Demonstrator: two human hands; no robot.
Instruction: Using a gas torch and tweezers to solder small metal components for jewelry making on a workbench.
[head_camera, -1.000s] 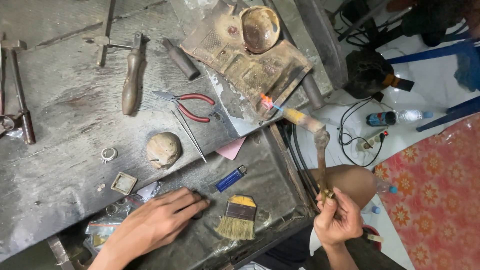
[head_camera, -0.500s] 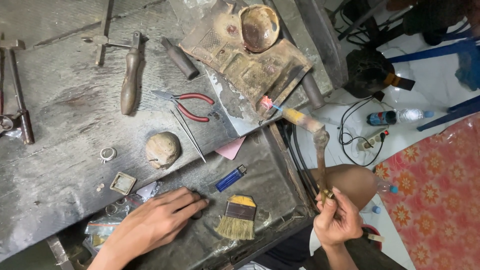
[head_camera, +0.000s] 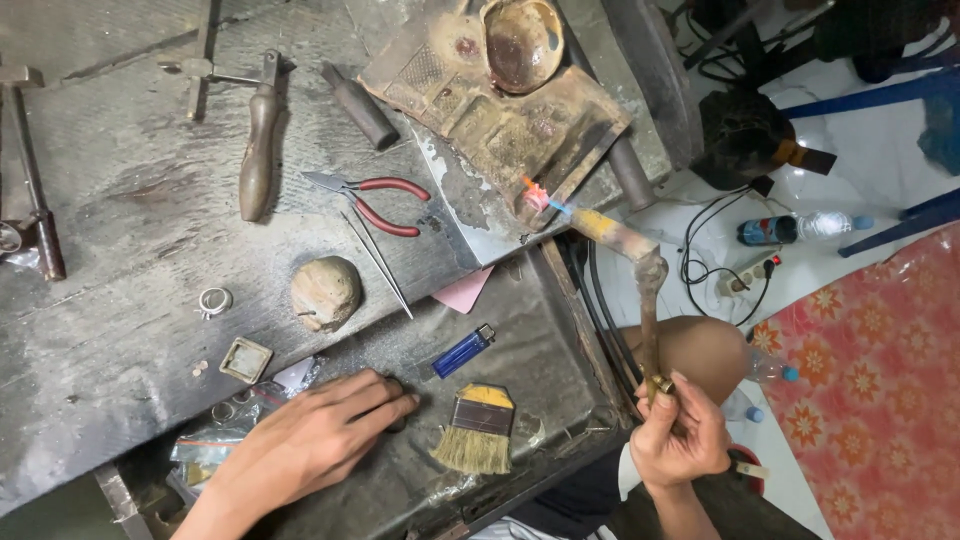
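My right hand (head_camera: 680, 435) grips the lower end of a long metal blowtorch (head_camera: 640, 270). Its nozzle points up-left with a small flame on a glowing piece (head_camera: 535, 195) at the edge of a scorched block (head_camera: 500, 115). My left hand (head_camera: 305, 445) lies flat in the dark drawer tray (head_camera: 520, 310), fingertips on a small dark object that is mostly hidden. A blue lighter (head_camera: 463, 350) and a flat brush (head_camera: 478, 430) lie just right of that hand.
On the worn bench (head_camera: 130, 230) lie red-handled pliers (head_camera: 375, 200), tweezers (head_camera: 378, 265), a wooden-handled tool (head_camera: 258, 150), a hammer (head_camera: 30, 170), a round lump (head_camera: 325, 292), a ring (head_camera: 213, 300) and a square frame (head_camera: 245, 360). Cables (head_camera: 715, 250) and a bottle (head_camera: 795, 228) lie on the floor at right.
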